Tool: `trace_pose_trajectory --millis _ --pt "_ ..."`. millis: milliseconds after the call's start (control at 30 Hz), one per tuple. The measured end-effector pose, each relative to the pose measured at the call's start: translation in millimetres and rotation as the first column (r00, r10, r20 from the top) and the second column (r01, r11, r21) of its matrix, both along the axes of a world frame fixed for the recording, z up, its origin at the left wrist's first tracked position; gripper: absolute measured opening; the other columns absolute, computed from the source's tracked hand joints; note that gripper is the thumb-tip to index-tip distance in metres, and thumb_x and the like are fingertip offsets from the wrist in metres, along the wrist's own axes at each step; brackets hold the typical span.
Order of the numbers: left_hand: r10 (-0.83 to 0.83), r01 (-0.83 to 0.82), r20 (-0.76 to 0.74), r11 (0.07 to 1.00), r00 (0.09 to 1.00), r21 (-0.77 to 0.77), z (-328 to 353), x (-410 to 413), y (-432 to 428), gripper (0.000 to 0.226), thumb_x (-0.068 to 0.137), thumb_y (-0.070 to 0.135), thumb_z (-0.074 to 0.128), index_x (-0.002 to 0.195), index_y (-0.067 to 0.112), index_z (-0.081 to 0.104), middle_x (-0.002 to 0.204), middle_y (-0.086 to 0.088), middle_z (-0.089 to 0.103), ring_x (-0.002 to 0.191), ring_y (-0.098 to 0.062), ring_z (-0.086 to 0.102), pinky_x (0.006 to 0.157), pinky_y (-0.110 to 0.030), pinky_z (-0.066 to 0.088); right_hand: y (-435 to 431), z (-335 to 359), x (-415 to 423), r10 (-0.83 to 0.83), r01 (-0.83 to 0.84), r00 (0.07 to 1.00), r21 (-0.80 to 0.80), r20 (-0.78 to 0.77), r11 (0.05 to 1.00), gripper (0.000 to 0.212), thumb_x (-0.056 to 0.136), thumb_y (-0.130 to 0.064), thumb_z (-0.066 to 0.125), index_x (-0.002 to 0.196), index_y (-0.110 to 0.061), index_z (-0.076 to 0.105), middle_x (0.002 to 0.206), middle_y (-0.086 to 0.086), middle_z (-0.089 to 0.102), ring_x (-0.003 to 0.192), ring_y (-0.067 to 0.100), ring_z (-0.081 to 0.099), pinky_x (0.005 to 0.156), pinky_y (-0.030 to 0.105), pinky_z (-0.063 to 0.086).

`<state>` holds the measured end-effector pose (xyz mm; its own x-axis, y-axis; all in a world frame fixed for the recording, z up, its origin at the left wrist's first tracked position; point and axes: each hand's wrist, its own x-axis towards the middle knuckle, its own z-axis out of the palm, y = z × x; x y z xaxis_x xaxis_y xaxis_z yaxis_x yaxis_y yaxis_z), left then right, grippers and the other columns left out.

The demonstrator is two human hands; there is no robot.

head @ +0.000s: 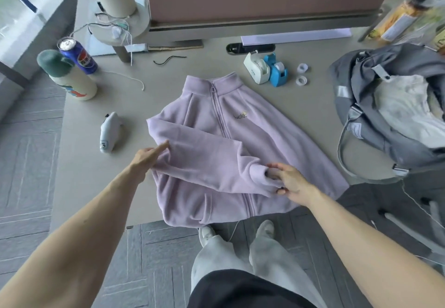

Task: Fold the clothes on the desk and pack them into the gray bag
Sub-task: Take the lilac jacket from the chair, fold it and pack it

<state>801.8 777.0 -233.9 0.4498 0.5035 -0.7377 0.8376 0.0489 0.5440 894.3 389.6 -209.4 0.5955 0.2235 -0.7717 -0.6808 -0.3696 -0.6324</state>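
A lilac fleece jacket (224, 124) lies zipped and face up on the desk (96, 182), collar away from me. One sleeve is folded across its front, its cuff pointing right. My left hand (148, 156) lies flat on the fold at the jacket's left edge, fingers stretched out. My right hand (289, 180) pinches the cuff of that sleeve near the front edge of the desk. The gray bag (361, 115) stands open at the right, with a white garment (407, 105) inside it.
At the left stand a cream bottle (72, 79) with a green cap and a blue can (79, 54). A small white device (110, 132) lies left of the jacket. Two tape dispensers (265, 69) and tape rolls (302, 74) sit behind it.
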Motion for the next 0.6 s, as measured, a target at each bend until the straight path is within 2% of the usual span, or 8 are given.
trace_pose_trajectory --millis 67,133,200,267,367,433,500,600 --pt "-0.022 0.023 0.032 0.999 0.999 -0.027 -1 9 4 0.043 0.079 0.049 0.078 0.094 0.008 0.073 0.091 -0.009 0.072 0.075 -0.024 0.064 0.067 -0.031 0.048 -7 0 1 -0.033 0.033 0.999 -0.005 -0.040 0.999 0.013 0.095 -0.009 0.057 0.104 -0.014 0.065 0.067 0.002 0.060 0.049 0.011 0.041 0.038 0.019 0.020" --pt "-0.022 0.028 0.084 0.997 0.996 -0.072 1 17 2 0.034 0.081 0.024 0.081 0.102 -0.001 0.070 0.075 -0.009 0.072 0.064 -0.022 0.065 0.060 -0.028 0.050 -10 -2 1 -0.041 0.038 0.999 -0.082 -0.031 0.996 0.008 0.095 -0.010 0.058 0.099 -0.014 0.064 0.067 0.005 0.058 0.051 0.013 0.042 0.039 0.019 0.024" --pt "0.001 0.011 0.141 0.996 0.990 -0.090 3 22 -1 0.034 0.082 0.013 0.079 0.110 0.002 0.064 0.080 -0.006 0.071 0.073 -0.021 0.067 0.064 -0.031 0.054 -13 -6 -1 -0.064 0.061 0.998 -0.133 -0.025 0.989 0.008 0.096 -0.013 0.057 0.100 -0.015 0.063 0.069 0.005 0.059 0.053 0.014 0.045 0.043 0.022 0.029" --pt "0.017 -0.006 0.211 0.999 0.977 -0.052 2 29 1 0.050 0.078 0.015 0.084 0.119 0.006 0.056 0.098 -0.006 0.068 0.091 -0.024 0.067 0.070 -0.033 0.055 -15 -4 -2 -0.100 0.094 0.994 -0.129 -0.042 0.987 0.009 0.094 -0.020 0.058 0.095 -0.016 0.066 0.073 0.008 0.059 0.058 0.016 0.047 0.050 0.024 0.031" --pt "-0.013 -0.018 0.217 0.990 0.976 0.138 7 37 9 0.067 0.071 0.029 0.090 0.118 0.012 0.046 0.105 -0.003 0.060 0.097 -0.023 0.059 0.077 -0.034 0.049 -15 -2 -1 -0.208 0.199 0.975 -0.110 -0.076 0.974 0.042 0.077 -0.041 0.064 0.104 -0.009 0.072 0.086 0.012 0.064 0.078 0.025 0.054 0.059 0.030 0.035" --pt "-0.017 -0.033 0.194 0.968 0.981 0.251 9 39 15 0.079 0.065 0.041 0.092 0.120 0.015 0.043 0.109 -0.002 0.057 0.098 -0.023 0.056 0.086 -0.037 0.048 -13 1 -2 -0.224 0.215 0.967 -0.087 -0.119 0.973 0.039 0.084 -0.051 0.066 0.104 -0.018 0.075 0.079 0.003 0.067 0.074 0.022 0.056 0.057 0.028 0.036" --pt "-0.028 -0.030 0.164 0.938 0.986 0.345 5 37 18 0.084 0.062 0.051 0.091 0.120 0.015 0.042 0.110 -0.002 0.056 0.101 -0.025 0.057 0.088 -0.038 0.047 -14 5 -4 -0.145 0.135 0.980 -0.082 -0.135 0.987 0.041 0.087 -0.059 0.061 0.099 -0.021 0.070 0.073 -0.001 0.061 0.063 0.015 0.053 0.050 0.025 0.037" --pt "-0.103 0.077 0.035 0.892 0.994 0.446 -1 37 7 0.088 0.062 0.058 0.087 0.120 0.011 0.040 0.120 -0.012 0.056 0.114 -0.034 0.056 0.095 -0.044 0.046 -22 0 -12 0.033 -0.047 0.997 -0.199 -0.073 0.979 0.033 0.088 -0.039 0.071 0.108 -0.017 0.058 0.092 0.000 0.061 0.067 0.013 0.054 0.045 0.024 0.043"
